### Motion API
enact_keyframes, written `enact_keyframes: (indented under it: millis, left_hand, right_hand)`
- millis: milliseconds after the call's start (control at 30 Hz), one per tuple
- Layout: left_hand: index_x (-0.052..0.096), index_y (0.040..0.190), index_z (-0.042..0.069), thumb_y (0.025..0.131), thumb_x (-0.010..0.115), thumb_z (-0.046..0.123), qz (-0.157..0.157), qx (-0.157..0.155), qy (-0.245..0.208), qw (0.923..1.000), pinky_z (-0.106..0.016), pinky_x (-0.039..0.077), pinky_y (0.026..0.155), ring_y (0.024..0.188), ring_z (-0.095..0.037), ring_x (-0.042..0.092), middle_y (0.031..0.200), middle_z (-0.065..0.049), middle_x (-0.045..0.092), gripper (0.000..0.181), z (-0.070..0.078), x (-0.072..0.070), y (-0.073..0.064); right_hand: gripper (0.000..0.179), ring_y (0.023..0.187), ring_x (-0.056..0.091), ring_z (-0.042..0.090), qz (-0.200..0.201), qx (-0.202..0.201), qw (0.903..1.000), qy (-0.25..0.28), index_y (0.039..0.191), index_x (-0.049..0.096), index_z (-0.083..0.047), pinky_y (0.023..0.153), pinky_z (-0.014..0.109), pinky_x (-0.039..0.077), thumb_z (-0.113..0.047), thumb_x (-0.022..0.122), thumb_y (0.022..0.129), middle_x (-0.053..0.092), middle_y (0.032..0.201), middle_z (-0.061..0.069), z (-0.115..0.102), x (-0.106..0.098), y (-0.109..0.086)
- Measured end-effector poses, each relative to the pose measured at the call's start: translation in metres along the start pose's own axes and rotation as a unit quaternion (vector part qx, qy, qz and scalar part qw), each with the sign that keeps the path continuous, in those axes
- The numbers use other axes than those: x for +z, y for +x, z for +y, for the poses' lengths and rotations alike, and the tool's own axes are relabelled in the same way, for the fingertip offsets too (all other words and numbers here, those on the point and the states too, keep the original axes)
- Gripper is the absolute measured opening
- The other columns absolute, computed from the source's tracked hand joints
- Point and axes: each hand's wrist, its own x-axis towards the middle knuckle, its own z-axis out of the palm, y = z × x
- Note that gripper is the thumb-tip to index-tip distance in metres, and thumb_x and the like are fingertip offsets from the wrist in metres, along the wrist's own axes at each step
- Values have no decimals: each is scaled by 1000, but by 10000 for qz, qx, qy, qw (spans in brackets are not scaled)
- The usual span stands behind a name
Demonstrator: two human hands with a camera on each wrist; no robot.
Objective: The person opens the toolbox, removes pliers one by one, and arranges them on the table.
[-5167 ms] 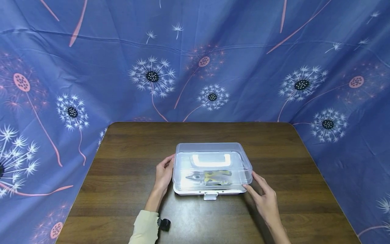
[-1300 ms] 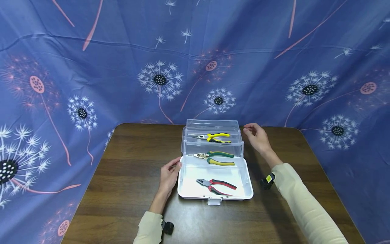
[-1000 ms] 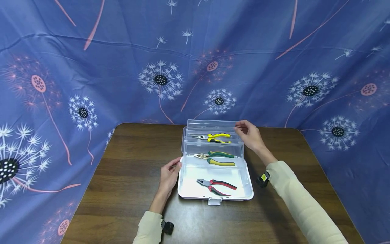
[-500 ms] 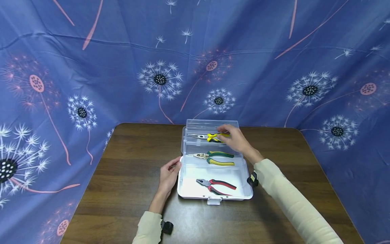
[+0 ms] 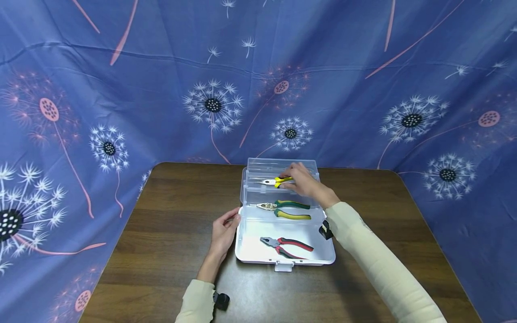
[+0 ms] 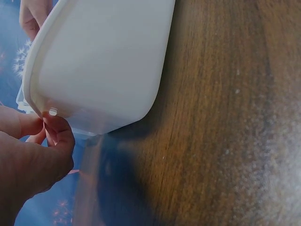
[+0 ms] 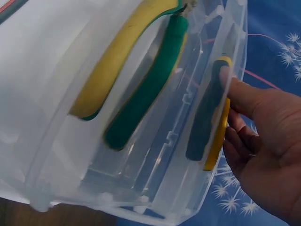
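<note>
A white toolbox [image 5: 247, 252] stands on the table with its clear trays raised in steps towards the back. Needle-nose pliers [image 5: 268, 182] with yellow and black handles lie in the top tray. My right hand [image 5: 304, 180] grips them by the handles, thumb on one side and fingers on the other, as the right wrist view shows. Green-and-yellow pliers [image 5: 291, 211] lie in the middle tray, below that hand. In the white base rest red-and-black pliers [image 5: 286, 246]. My left hand [image 5: 223, 233] pinches the box's left rim between thumb and fingers, seen closer in the left wrist view.
The wooden table [image 5: 173, 215] extends on both sides of the toolbox. A latch [image 5: 284, 267] sticks out at the box's front. Behind the raised trays [image 5: 282, 165] hangs a blue dandelion-print curtain [image 5: 335, 98].
The toolbox, closed in the oldest frame, is now open with its trays spread. My right hand has moved left from beside the top tray and taken hold of the needle-nose pliers. My left hand stays put lately.
</note>
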Motion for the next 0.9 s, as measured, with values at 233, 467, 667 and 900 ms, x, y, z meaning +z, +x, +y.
enact_keyframes:
  millis: [233,467,667,900]
  left_hand:
    - [66,132,-5,102,64,6,33,-25,36,10000,-15,50,80,97,-11,63,128,-22,67,32,-1,0,1]
    - [63,131,-10,102,61,1,8,-103,201,9997,-16,51,77,97,-15,63,125,-26,66,31,0,1,1]
    - [66,132,-4,102,64,7,60,-63,132,9999,-15,50,80,100,-14,64,125,-21,67,32,-1,0,0]
    - [67,131,-3,102,65,8,13,38,-7,10000,-17,52,82,100,-15,65,124,-20,67,31,-2,0,0]
  right_hand:
    - [28,110,61,34,-21,-90,10000,2,116,71,1,103,53,44,-13,77,93,71,113,15,-5,-5,4]
    - [34,107,67,30,-191,-180,9993,-248,125,69,-1,91,44,56,-9,77,93,68,120,15,-10,-5,4]
    - [26,99,71,27,8,-649,9962,-576,117,70,-4,85,41,59,-5,76,92,73,109,12,-12,-3,-1]
    - [31,65,65,14,699,-811,9942,-121,126,70,-3,64,32,55,-6,73,95,76,111,14,-6,-5,-11]
